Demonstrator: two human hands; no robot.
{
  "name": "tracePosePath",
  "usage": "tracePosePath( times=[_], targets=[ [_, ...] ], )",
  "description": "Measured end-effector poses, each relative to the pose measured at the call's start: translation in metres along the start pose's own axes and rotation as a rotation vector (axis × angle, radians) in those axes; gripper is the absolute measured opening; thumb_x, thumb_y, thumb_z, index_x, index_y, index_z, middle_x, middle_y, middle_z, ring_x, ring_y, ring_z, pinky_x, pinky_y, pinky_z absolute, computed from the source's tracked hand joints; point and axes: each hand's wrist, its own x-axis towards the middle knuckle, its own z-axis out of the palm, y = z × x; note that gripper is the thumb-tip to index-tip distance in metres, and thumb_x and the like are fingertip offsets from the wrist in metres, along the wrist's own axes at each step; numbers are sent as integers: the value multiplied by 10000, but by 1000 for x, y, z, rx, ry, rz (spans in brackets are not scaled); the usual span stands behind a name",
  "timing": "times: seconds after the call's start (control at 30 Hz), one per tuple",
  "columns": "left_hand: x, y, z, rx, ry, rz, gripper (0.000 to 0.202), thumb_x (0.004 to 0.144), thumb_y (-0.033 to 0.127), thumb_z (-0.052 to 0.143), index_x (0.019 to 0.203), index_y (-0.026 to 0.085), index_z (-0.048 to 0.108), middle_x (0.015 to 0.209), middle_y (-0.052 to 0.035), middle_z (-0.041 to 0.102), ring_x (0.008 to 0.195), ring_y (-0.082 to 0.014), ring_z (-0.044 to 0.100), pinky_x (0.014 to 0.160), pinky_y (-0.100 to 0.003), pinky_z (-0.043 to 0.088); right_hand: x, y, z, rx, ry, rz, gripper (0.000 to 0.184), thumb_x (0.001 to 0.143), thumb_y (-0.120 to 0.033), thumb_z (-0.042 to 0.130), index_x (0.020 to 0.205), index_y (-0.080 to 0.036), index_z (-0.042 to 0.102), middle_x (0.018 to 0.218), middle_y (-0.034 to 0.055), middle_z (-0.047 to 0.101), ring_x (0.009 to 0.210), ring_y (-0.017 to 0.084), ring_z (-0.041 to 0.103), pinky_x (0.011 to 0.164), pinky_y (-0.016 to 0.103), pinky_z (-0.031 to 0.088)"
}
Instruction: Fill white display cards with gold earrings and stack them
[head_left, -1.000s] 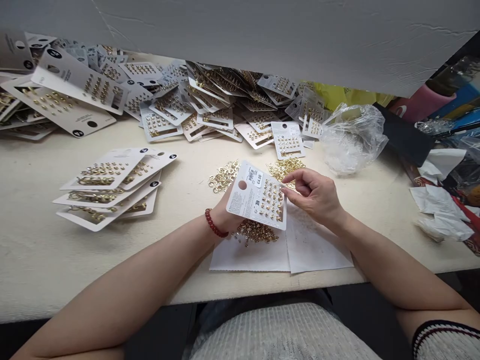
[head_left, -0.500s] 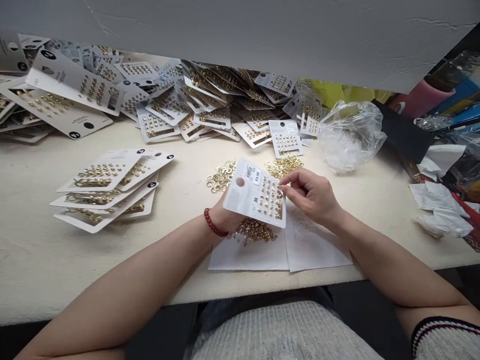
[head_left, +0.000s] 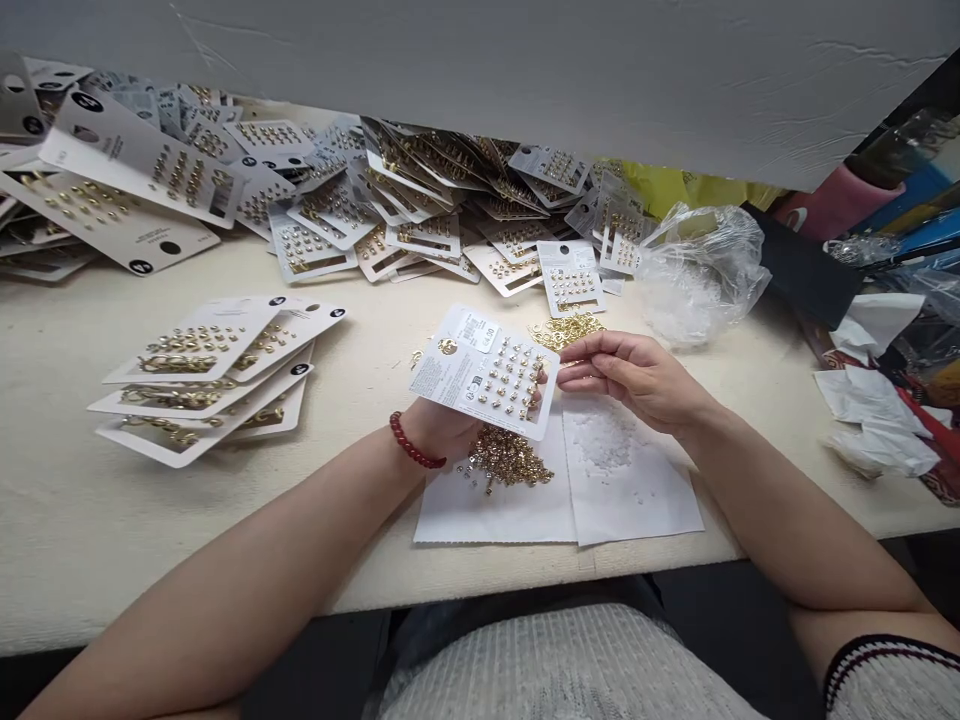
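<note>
My left hand (head_left: 444, 430) grips a white earring card (head_left: 450, 378) from below, its fingers mostly hidden behind it. Rows of small metal studs and a price sticker show on the card, tilted above the table. Just off the card's right edge, my right hand (head_left: 637, 380) has its fingers stretched out and slightly apart; I see nothing held in it. Beneath the card lies a heap of gold-coloured studs (head_left: 514, 465) on white paper (head_left: 480, 520). Small clear pieces (head_left: 604, 440) are scattered below my right hand. Gold rings (head_left: 566, 328) lie behind the card.
At left is a loose stack of filled earring cards (head_left: 187, 440). Many more cards (head_left: 427, 170) are heaped along the back. A clear plastic bag (head_left: 697, 280) stands at the back right, with crumpled tissues (head_left: 877, 425) at the right edge. A grey panel (head_left: 480, 70) overhangs the table.
The card has moved left and slightly up in my left hand, and turned a little. My right hand's fingers have come away from its edge and straightened, uncovering more clear pieces.
</note>
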Motion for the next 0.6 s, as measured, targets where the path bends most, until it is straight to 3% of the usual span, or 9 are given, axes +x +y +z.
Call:
tracePosePath(
  times=[0.1, 0.2, 0.33, 0.43, 0.6],
  targets=[
    [0, -1, -2, -3, -12, 28, 480, 651, 554, 841, 871, 134, 769, 804, -32, 780, 697, -179, 693, 681, -307, 554, 0, 3, 3, -44, 48, -32, 275, 900, -327, 651, 1115, -166, 596, 1030, 68, 733, 842, 153, 764, 813, 327, 657],
    [0, -2, -3, -3, -14, 23, 491, 651, 570, 835, 878, 139, 772, 827, -42, 785, 722, -189, 709, 689, -310, 570, -2, 4, 8, -85, 127, -71, 341, 877, -438, 676, 1059, -203, 508, 971, 46, 756, 657, 144, 753, 614, 296, 654],
    [0, -2, -1, -19, -7, -3, 444, 691, 522, 815, 891, 130, 759, 823, -58, 780, 689, -193, 710, 597, -298, 574, -4, 2, 11, -170, 254, -168, 313, 815, -422, 751, 788, -181, 553, 713, 30, 757, 386, 70, 591, 347, 186, 449],
    [0, -2, 1, -30, -21, -19, 450, 729, 515, 781, 911, 106, 735, 815, -78, 772, 670, -201, 705, 603, -317, 583, -2, 2, 12, -174, 331, -281, 238, 708, -300, 847, 655, -159, 663, 549, -11, 674, 385, 31, 501, 339, 169, 359],
    [-2, -5, -2, -94, -45, -41, 441, 784, 514, 725, 965, 112, 712, 866, -94, 775, 741, -217, 718, 721, -359, 594, -1, 5, 14, -120, 279, -267, 123, 734, -301, 824, 761, -187, 786, 622, -1, 688, 494, 54, 546, 418, 197, 457]
  ],
)
